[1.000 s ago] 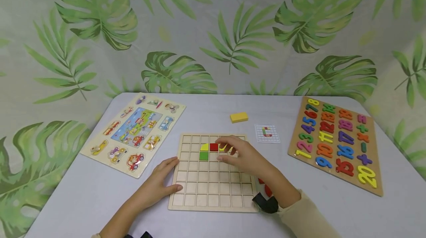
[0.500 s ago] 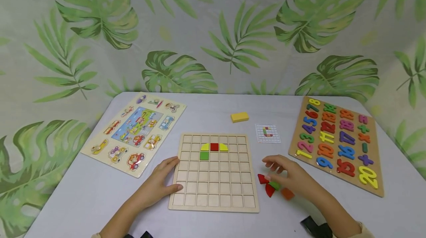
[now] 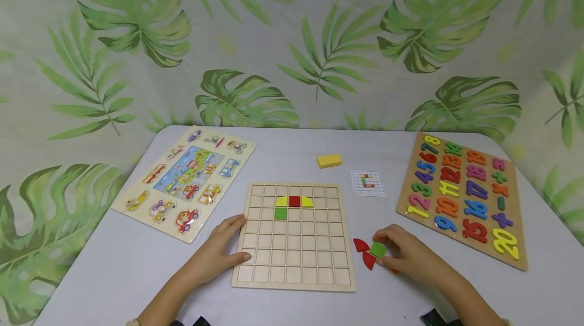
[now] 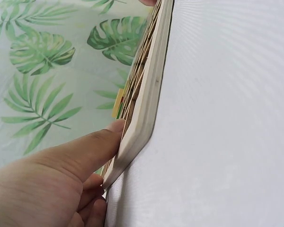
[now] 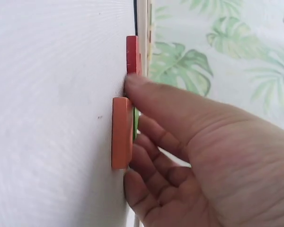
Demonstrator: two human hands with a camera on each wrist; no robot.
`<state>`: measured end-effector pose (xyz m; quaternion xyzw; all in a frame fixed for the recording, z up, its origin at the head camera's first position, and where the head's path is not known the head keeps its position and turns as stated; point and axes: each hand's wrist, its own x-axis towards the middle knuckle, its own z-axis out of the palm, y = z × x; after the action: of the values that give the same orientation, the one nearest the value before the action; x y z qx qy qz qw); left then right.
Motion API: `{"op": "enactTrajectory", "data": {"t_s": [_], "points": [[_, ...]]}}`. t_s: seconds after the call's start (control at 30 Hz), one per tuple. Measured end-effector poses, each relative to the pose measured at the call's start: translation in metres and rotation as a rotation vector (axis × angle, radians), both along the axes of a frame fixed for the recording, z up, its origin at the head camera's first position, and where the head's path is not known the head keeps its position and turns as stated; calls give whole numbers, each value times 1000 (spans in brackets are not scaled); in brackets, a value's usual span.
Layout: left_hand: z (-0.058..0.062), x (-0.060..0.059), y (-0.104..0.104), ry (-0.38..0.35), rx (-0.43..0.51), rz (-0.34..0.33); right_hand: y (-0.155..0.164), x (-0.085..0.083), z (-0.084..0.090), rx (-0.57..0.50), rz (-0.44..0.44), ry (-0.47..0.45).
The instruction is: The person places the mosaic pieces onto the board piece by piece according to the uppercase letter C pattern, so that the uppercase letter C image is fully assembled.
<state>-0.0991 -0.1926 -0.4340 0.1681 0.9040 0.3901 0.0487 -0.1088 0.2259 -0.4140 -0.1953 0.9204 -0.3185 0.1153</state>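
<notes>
My left hand (image 3: 223, 242) rests at the left edge of a wooden grid board (image 3: 301, 260). Its thumb lies on the rim, seen also in the left wrist view as a hand (image 4: 61, 170) at the board's edge (image 4: 144, 104). Right of the board, my right hand (image 3: 408, 252) pinches a green square tile (image 3: 377, 249) between thumb and fingers, low over the table. Two red quarter-round tiles (image 3: 361, 245) lie beside it. An orange tile (image 5: 120, 132), mostly hidden in the head view, stands near the thumb in the right wrist view. In the grid sit yellow, red and green tiles (image 3: 280, 213).
Behind the board lie a yellow block (image 3: 329, 160) and a small pattern card (image 3: 368, 183) with a coloured C-like shape. A vehicle puzzle board (image 3: 182, 184) lies at the left, a number puzzle board (image 3: 463, 199) at the right. A leaf-print cloth (image 3: 292, 52) hangs behind.
My right hand has left the yellow quarter-round tile at the grid's top row, moved right and down to the loose tiles, and taken hold of the green square tile. The left hand has stayed.
</notes>
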Motion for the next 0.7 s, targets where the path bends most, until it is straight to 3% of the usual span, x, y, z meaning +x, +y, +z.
{"op": "enactTrajectory", "data": {"t_s": [0.13, 0.3, 0.5, 0.7], "points": [[0, 0, 0, 1, -5, -1, -1, 0, 1, 37, -74, 12], [0, 0, -1, 2, -7, -1, -2, -2, 2, 30, -92, -1], [-1, 0, -1, -2, -6, -2, -8, -3, 12, 0, -29, 61], [-3, -1, -1, -1, -6, -1, -31, -11, 30, -135, 55, 208]]}}
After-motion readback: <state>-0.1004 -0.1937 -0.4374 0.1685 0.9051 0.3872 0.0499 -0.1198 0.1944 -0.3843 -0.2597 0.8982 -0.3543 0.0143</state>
